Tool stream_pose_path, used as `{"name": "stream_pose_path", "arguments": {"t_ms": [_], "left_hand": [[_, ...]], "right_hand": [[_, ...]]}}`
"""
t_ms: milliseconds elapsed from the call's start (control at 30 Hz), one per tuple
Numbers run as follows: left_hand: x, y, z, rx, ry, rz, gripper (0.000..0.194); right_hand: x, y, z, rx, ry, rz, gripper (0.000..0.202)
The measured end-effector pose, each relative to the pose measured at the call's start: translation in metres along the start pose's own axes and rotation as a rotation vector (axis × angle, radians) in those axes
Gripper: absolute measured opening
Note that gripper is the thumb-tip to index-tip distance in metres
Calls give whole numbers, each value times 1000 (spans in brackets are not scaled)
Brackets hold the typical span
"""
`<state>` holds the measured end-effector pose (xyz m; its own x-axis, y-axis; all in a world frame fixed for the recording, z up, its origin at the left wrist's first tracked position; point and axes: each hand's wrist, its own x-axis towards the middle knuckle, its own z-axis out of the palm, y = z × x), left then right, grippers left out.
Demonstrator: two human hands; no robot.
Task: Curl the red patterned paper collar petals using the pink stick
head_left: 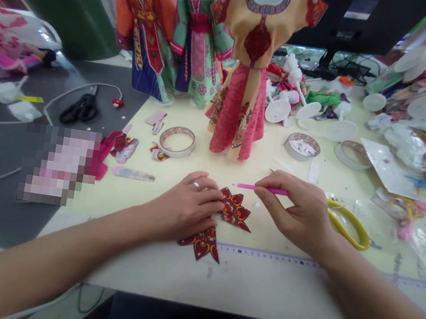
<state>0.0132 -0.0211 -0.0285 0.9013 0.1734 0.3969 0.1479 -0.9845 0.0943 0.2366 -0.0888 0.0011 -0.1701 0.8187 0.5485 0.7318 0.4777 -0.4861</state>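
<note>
On the cream table mat lies a red patterned cutout [235, 211] with pointed petal edges, under the fingertips of my left hand [192, 204]. The fingers are bent and close together, pressing it down. A second patterned part [205, 244] pokes out below the hand; whether the two are joined is hidden. My right hand [299, 210] pinches a thin pink pen [247, 186] between thumb and fingers. Its tip points left, just above the cutout and apart from it. A printed ruler scale [258, 254] runs along the table below both hands.
Small dresses on stands rise behind, the nearest with a pink skirt [240, 110]. Tape rolls [177, 142] lie mid-table. Black scissors [80, 108] rest on the grey mat at left, near a blurred-out phone-shaped item [60, 163]. A yellow ring [349, 228] and plastic bags are at right.
</note>
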Motion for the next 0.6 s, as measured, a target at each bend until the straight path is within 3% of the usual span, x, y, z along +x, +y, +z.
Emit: {"name": "stream_pose_path", "arguments": {"t_ms": [600], "left_hand": [[0, -3, 0, 21, 46, 4, 21]], "right_hand": [[1, -1, -1, -10, 12, -40, 3]]}}
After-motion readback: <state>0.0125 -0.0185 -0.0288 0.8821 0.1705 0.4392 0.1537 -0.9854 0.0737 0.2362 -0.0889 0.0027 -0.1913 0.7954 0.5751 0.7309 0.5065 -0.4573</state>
